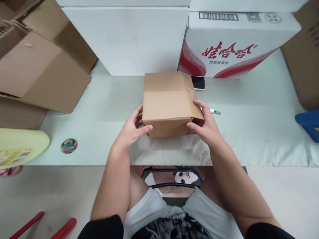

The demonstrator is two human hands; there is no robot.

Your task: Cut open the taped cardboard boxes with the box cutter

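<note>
My left hand (129, 129) and right hand (208, 127) clasp the cardboard box (166, 99) by its near corners: probably light, stiff, firmest there.

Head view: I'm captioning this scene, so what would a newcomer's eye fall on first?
The brown cardboard box at the middle of the table comes first, with the left hand and the right hand on its sides. Behind it, to the right, a white carton stands out with its red lettering and red waves. A yellow container shows at the left edge.
</note>
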